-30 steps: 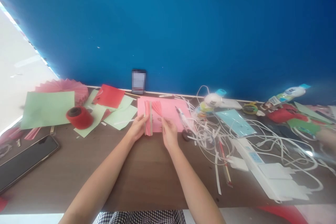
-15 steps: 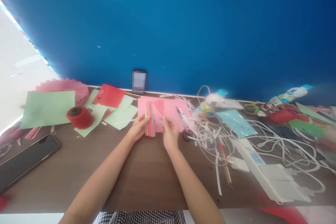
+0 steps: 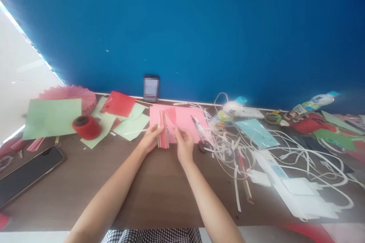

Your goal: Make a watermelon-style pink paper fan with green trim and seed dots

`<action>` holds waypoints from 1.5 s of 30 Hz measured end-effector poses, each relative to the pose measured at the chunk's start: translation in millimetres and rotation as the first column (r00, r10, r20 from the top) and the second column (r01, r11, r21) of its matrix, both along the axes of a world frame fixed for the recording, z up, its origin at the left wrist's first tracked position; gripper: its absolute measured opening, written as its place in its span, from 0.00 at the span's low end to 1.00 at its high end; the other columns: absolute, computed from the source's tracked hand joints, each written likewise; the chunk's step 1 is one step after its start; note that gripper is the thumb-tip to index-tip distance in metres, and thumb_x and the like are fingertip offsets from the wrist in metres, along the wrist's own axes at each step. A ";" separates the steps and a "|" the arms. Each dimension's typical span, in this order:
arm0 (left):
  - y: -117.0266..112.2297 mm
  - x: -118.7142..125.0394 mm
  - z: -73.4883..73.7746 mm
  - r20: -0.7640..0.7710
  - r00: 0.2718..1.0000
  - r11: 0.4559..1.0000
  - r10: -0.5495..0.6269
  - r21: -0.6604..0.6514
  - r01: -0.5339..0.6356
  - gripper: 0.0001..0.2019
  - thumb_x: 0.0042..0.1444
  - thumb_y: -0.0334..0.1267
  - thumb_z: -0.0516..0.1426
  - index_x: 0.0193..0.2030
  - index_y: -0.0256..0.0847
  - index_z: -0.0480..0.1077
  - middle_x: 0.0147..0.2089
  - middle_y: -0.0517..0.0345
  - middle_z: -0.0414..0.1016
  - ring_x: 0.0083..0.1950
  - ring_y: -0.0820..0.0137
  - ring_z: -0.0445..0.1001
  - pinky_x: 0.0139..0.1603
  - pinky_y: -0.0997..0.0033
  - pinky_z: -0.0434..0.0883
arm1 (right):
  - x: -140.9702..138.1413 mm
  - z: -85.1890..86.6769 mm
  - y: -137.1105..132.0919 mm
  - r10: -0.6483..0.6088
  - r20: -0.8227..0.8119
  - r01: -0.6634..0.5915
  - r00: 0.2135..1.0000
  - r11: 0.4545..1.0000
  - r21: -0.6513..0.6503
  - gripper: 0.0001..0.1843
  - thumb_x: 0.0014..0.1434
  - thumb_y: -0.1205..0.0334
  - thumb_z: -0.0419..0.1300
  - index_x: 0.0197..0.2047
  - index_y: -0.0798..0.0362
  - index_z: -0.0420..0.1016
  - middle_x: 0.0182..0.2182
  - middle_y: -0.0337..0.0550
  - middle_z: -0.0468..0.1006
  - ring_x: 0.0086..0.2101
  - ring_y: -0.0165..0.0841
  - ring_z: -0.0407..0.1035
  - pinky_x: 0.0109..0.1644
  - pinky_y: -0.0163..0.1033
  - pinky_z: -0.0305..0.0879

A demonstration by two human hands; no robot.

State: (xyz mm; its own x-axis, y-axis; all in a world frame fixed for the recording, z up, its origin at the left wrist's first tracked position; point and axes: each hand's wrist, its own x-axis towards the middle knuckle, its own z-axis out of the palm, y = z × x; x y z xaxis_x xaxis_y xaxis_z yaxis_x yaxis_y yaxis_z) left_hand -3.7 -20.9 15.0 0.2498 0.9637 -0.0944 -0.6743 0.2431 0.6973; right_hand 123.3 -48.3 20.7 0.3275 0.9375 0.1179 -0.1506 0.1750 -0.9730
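Between the fingers of my left hand (image 3: 151,137) is a narrow stack of pleated pink paper (image 3: 163,133), held upright with its folds close together. My right hand (image 3: 184,142) pinches the lower end of a small pink paper fan (image 3: 172,115), whose pleats spread out at the top. Both pieces are close together, in front of a flat pink sheet (image 3: 189,121) on the table. Whether the two pleated pieces are joined cannot be made out. A white marker (image 3: 199,127) and black scissor handles (image 3: 203,146) lie to the right of my right hand.
Left are green sheets (image 3: 54,117), a red sheet (image 3: 121,103), a red tape roll (image 3: 87,127), a large pink paper fan (image 3: 71,95) and a phone (image 3: 31,174). Tangled white cables (image 3: 228,152), a bottle (image 3: 232,109) and a power strip (image 3: 281,182) lie right. A second phone (image 3: 151,88) leans against the blue wall.
My right hand and the small fan have shifted very slightly left, toward the pleated stack. The blurred hand at the far right edge has left the view.
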 end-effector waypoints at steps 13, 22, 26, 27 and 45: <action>1.4 -1.7 -3.1 0.018 0.999 0.999 0.032 -0.039 -0.031 0.15 0.44 0.34 0.63 0.41 0.37 0.68 0.37 0.55 0.74 0.37 0.70 0.74 0.48 0.66 0.67 | -2.1 5.8 -3.1 -0.007 0.117 0.004 0.993 1.000 0.025 0.11 0.46 0.56 0.62 0.32 0.54 0.72 0.30 0.42 0.76 0.35 0.33 0.70 0.42 0.42 0.66; 1.8 -1.3 -1.9 0.008 0.999 0.999 0.037 -0.026 -0.036 0.16 0.43 0.34 0.63 0.41 0.38 0.69 0.37 0.55 0.74 0.39 0.69 0.74 0.47 0.67 0.67 | -2.2 5.7 -3.9 0.017 0.131 -0.021 0.991 0.999 0.035 0.12 0.47 0.55 0.62 0.33 0.54 0.72 0.31 0.43 0.76 0.36 0.34 0.70 0.43 0.43 0.66; 1.6 -1.0 -1.1 0.000 0.999 0.999 0.032 -0.004 -0.032 0.16 0.43 0.35 0.64 0.41 0.38 0.70 0.38 0.55 0.75 0.41 0.67 0.73 0.48 0.66 0.66 | -2.8 4.8 -3.6 0.037 0.140 -0.042 0.989 0.998 0.036 0.11 0.47 0.55 0.62 0.32 0.53 0.72 0.31 0.43 0.76 0.35 0.34 0.70 0.43 0.42 0.66; 1.3 -0.9 -0.6 -0.001 0.999 0.999 0.032 0.002 -0.032 0.16 0.43 0.35 0.63 0.41 0.38 0.70 0.39 0.54 0.75 0.42 0.67 0.73 0.49 0.65 0.66 | -2.9 4.6 -3.5 0.047 0.142 -0.052 0.989 0.998 0.034 0.11 0.47 0.55 0.62 0.32 0.53 0.73 0.31 0.43 0.76 0.35 0.34 0.70 0.43 0.42 0.66; -0.6 -1.5 4.2 -0.033 0.999 0.997 0.000 0.077 0.002 0.13 0.47 0.37 0.62 0.41 0.37 0.71 0.39 0.51 0.75 0.41 0.64 0.74 0.44 0.63 0.68 | -2.2 -0.7 -1.2 0.097 0.196 -0.114 0.976 0.990 0.079 0.09 0.48 0.59 0.62 0.32 0.54 0.75 0.34 0.44 0.75 0.38 0.35 0.70 0.45 0.42 0.66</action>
